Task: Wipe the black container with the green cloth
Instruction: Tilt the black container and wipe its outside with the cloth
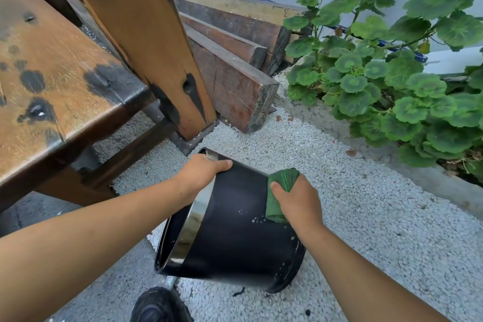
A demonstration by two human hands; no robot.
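— Low in the middle of the frame, what are you holding?

— You hold the black container [235, 230] tipped on its side over the white gravel [366, 217], its open mouth with the shiny metal band [194, 219] turned toward the lower left and its base toward the lower right.

— And your left hand [202, 171]?

— It grips the rim at the top of the container, fingers curled over the edge and the thumb lying flat along the black wall.

— Where is the green cloth [279, 191]?

— Bunched in your right hand [298, 204], just right of centre. Your fingers close around it and press it against the container's upper side; small white droplets sit on the wall beside it.

— What else is around you?

— A stained wooden bench [57, 65] fills the upper left, dark planks [230, 60] lean behind its leg at top centre, a leafy green plant [392, 73] spreads across the upper right, and a black shoe [159, 306] shows at the bottom edge.
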